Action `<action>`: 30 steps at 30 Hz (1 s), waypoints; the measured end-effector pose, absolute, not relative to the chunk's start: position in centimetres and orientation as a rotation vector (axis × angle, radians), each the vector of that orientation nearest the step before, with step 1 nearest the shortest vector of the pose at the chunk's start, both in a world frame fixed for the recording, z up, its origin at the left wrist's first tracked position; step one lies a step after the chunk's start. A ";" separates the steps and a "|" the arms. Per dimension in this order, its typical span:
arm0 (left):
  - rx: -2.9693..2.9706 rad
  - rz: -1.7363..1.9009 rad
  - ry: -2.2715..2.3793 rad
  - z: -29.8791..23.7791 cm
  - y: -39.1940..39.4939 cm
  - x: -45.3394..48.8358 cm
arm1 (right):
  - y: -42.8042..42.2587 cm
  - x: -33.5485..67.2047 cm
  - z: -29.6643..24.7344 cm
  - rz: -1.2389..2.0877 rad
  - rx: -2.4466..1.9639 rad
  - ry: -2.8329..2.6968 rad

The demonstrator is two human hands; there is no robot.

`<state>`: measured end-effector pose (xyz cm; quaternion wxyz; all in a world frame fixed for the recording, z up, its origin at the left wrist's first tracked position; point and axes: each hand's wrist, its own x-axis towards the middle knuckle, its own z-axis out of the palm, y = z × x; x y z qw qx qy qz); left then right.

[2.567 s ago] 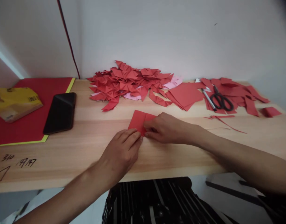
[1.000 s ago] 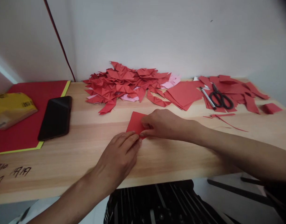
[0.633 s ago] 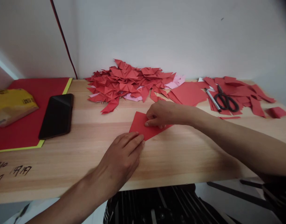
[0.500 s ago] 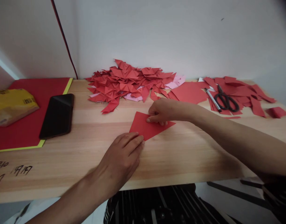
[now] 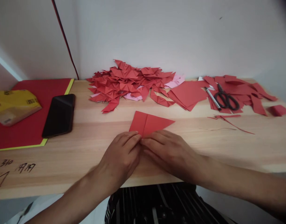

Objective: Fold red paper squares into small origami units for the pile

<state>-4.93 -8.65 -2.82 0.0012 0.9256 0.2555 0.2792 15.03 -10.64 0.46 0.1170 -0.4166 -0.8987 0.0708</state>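
A folded piece of red paper [image 5: 154, 123] lies flat on the wooden table, its narrow point toward the right and a crease or flap edge running across it. At its near left edge, my left hand [image 5: 124, 154] has its fingers together on the paper. My right hand [image 5: 171, 152] meets it there, fingertips closed at the paper's near edge and almost touching the left fingertips. The thumbs and the paper's nearest corner are partly hidden under the hands.
Behind the hands is a heap of folded red paper pieces [image 5: 124, 77]. To its right are red paper squares [image 5: 189, 93], a marker [image 5: 213, 99], black-handled scissors [image 5: 227, 99] and red scraps [image 5: 243, 90]. At left, a phone [image 5: 59, 115] and yellow packet [image 5: 14, 105] rest on red sheets [image 5: 7, 137].
My right hand has moved from the middle of the red paper down to its near edge, beside my left hand. My left hand has stayed nearly in place.
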 end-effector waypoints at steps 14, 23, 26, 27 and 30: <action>2.929 0.838 0.769 -2.5 -8.7 -4.8 | -12.9 16.7 -2.7 0.135 -1.130 -2.519; 2.929 0.826 0.741 -2.3 -8.6 -4.8 | -13.0 18.9 -2.4 0.073 -1.186 -2.511; 2.939 0.819 0.742 -2.2 -8.6 -4.8 | -12.9 20.1 -2.5 -0.016 -1.256 -2.457; 2.940 0.818 0.742 -2.3 -8.6 -4.8 | -12.8 20.4 -2.4 -0.057 -1.268 -2.434; 2.938 0.821 0.746 -2.5 -8.7 -4.9 | -12.5 21.2 -2.0 -0.178 -1.321 -2.384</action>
